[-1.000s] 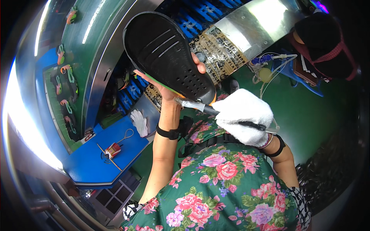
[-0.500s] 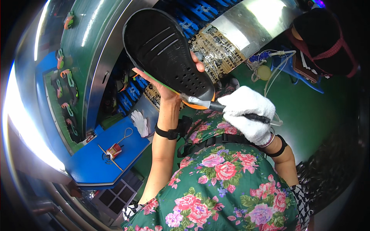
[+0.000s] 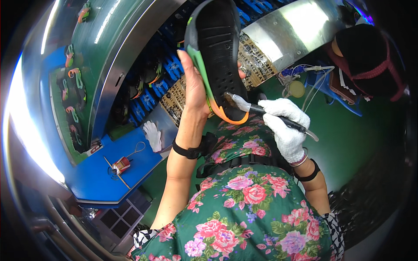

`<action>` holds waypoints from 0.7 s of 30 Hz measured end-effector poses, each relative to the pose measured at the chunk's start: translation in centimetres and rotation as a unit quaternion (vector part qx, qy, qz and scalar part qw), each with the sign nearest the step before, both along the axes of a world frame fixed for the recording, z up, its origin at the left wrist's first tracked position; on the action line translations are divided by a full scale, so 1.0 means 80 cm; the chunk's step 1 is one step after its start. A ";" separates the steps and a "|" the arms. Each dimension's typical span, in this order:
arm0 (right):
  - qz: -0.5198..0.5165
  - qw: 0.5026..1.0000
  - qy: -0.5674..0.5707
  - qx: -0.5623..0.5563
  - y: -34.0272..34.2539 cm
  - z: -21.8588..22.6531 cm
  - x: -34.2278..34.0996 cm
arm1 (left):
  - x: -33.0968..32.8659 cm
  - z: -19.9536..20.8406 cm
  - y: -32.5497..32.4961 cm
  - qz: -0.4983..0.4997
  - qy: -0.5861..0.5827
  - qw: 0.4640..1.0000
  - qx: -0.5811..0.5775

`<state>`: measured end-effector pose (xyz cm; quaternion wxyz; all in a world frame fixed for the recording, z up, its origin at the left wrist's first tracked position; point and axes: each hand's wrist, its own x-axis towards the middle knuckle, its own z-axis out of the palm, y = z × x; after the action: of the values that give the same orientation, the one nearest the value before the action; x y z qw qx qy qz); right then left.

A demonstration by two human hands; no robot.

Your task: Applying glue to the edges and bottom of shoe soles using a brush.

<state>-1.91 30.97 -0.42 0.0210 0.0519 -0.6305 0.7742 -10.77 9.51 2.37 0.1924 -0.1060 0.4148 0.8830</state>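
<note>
My bare left hand (image 3: 195, 87) grips a black shoe sole (image 3: 215, 48) with green and orange side edges, thumb on its left edge and fingertips showing past the right edge. The sole's broad end points away from me, and small holes dot its narrower half. In a white knitted glove, my right hand (image 3: 287, 124) is closed around a brush (image 3: 261, 111) with a dark handle and a clear tube at its back end. The bristles touch the sole's face near the orange end.
To the left is a blue table (image 3: 100, 182) with a small red container (image 3: 121, 165) and a white glove (image 3: 153, 135). Several soles hang beyond it. A taped cardboard strip (image 3: 257, 56) borders a metal surface ahead. Another person (image 3: 365, 56) is at far right, near a blue stool (image 3: 333, 93).
The sole has moved right and away from me and turned, so its green and orange side shows more. The brush tip has gone from the sole's lower edge onto its holed face.
</note>
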 end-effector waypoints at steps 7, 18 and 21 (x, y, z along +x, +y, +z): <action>0.010 0.968 -0.193 -0.161 -0.017 -0.018 -0.006 | -0.001 0.001 0.011 0.061 -0.063 0.995 -0.057; 0.138 0.795 -0.243 -0.538 -0.029 -0.040 -0.010 | -0.002 0.011 0.031 0.067 -0.020 0.995 -0.077; 0.126 0.797 -0.239 -0.541 -0.028 -0.043 -0.012 | 0.007 0.017 0.038 0.040 -0.001 0.994 -0.097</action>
<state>-2.88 28.75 -3.85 -0.2034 -0.0751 -0.0819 0.9728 -10.23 12.56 3.71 0.1459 -0.1414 0.4935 0.8457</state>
